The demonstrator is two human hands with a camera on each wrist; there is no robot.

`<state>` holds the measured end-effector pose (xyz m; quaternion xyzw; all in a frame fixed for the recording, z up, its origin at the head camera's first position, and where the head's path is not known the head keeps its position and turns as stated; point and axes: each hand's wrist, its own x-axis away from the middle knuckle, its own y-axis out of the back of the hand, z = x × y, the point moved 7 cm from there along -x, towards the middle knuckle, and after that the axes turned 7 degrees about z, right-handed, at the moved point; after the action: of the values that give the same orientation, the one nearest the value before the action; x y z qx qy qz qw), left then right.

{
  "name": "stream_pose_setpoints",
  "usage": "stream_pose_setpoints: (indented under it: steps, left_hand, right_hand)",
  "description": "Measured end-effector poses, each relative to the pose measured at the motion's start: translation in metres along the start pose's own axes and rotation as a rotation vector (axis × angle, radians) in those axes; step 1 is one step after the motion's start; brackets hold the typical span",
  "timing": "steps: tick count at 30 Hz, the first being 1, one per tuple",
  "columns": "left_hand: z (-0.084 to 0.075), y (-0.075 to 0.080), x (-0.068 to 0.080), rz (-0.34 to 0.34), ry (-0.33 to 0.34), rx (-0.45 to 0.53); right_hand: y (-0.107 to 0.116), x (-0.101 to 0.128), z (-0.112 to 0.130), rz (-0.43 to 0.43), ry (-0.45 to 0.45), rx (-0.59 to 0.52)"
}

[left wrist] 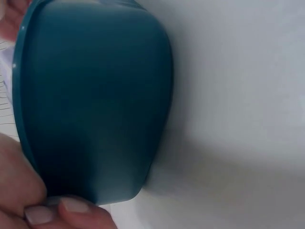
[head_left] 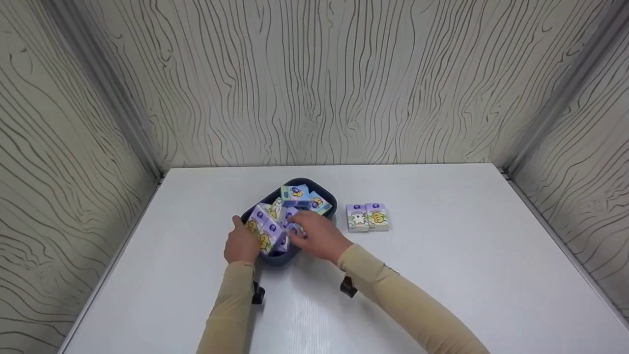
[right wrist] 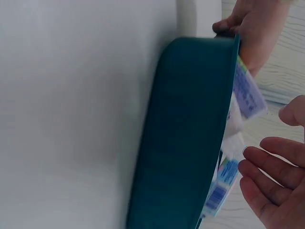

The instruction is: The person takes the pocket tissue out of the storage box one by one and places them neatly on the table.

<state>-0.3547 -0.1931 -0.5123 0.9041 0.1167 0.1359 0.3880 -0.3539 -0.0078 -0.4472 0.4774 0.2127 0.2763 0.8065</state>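
Observation:
A dark teal plastic tub (head_left: 278,259) stands on the white table, filled with small cartoon-printed packs, probably tissue packs. My left hand (head_left: 242,244) grips its left rim, with thumb and fingers around the edge; the left wrist view shows the tub's outer wall (left wrist: 95,105) close up. Purple packs (head_left: 271,234) lie tilted beside that hand. Over the tub's right side hovers my right hand (head_left: 320,235), its fingers loosely bent above the packs. In the right wrist view this hand (right wrist: 279,176) holds nothing, near a blue pack with a barcode (right wrist: 218,193).
Right of the tub, two purple-topped packs (head_left: 357,218) lie side by side on the table (head_left: 442,275). Blue packs (head_left: 295,193) sit at the tub's far end. Wood-patterned panels (head_left: 314,88) enclose the table at the back and both sides.

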Motion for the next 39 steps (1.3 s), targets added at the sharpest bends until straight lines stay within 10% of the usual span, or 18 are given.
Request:
stream_pose_setpoints:
  steps: [39]
  left_hand:
    - [0.002, -0.002, -0.002, 0.027, 0.021, -0.003]
  right_hand:
    - [-0.014, -0.013, 0.002, -0.074, -0.174, -0.342]
